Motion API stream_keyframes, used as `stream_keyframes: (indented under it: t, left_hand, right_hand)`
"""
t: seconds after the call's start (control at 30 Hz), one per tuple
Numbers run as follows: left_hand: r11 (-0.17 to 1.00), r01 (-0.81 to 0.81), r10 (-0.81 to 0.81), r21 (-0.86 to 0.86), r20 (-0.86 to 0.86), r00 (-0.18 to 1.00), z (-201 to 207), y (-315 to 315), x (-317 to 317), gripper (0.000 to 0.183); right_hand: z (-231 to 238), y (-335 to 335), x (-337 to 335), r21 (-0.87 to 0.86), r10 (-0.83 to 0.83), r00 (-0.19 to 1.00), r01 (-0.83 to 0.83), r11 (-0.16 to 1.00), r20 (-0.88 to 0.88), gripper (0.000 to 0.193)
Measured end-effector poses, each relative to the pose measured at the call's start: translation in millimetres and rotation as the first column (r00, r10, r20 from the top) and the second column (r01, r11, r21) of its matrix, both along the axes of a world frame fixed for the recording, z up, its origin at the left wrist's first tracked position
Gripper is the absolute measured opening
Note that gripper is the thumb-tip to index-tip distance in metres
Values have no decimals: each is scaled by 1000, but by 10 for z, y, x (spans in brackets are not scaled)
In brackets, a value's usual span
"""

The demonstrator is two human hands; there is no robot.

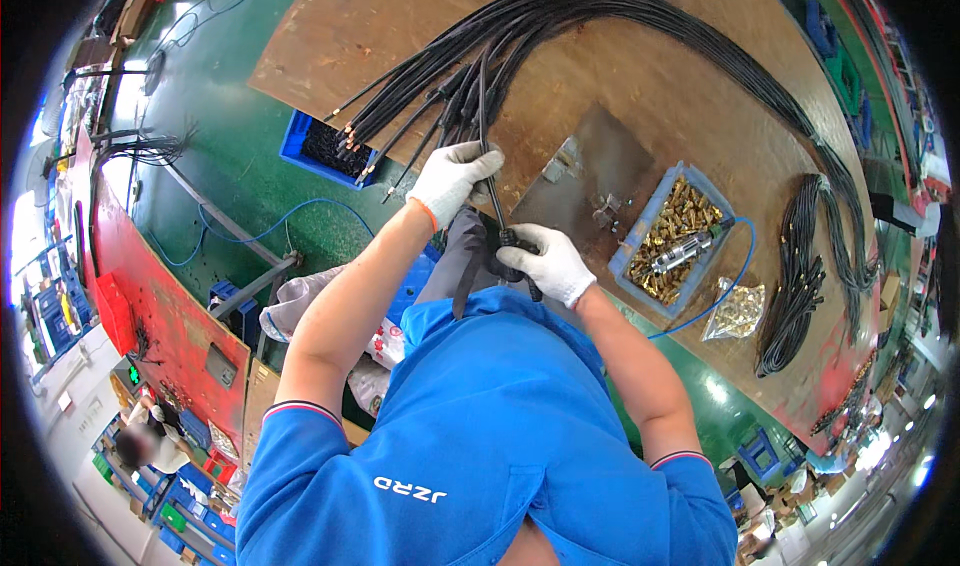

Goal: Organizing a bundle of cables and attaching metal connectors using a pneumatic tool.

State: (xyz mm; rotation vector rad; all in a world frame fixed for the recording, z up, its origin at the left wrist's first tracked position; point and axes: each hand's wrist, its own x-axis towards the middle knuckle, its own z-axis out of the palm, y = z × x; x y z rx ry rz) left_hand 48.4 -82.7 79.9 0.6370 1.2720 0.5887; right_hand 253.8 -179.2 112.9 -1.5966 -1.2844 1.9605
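White gloves cover both hands, held in front of my body at the table's near edge. My left hand (452, 182) is closed around a single black cable (498, 204), which runs up toward the bundle and down toward my other hand. At its lower end, my right hand (552, 262) pinches a thick black piece (510, 238) on the cable; the fingers partly hide its shape. A long bundle of black cables (690, 41) arcs across the table, its loose ends fanned out beyond my left hand. Several ends show copper-coloured tips (349, 144).
Right of my hands, a blue bin (625, 256) holds brass fittings and a silver air tool (682, 254) with a blue hose. Beside it lie a clear bag of fittings (735, 311) and a coiled cable bundle (790, 286). A blue crate (295, 138) stands below the table's left edge.
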Motion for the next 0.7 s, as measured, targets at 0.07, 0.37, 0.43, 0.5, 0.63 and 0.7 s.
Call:
stream_keyframes:
  t: [0.07,0.37,0.43,0.5,0.63,0.7]
  left_hand:
    - [1000,15,-15,-2,-14,1000,-20,62,-38,24]
    - [996,92,-88,21,-153,984,-402,-57,-284,58]
    - [996,-9,16,-86,81,997,-539,-182,-371,64]
    - [998,50,-46,-36,88,995,-388,-296,-439,58]
    - [982,185,-178,48,-126,976,-319,-327,-618,41]
    - [936,321,-228,141,-452,863,-344,-283,-713,41]
  right_hand:
    - [-212,-42,-95,36,-12,999,11,999,38,52]
    - [-549,700,-652,50,-192,973,199,979,-125,37]
    - [-764,926,-731,13,-256,948,263,965,-189,30]
    - [-850,1220,-775,29,-250,957,256,966,-148,27]
    - [-970,1784,-946,45,-465,863,482,875,-199,23]
    - [-1080,2019,-962,58,-624,760,641,765,-180,24]
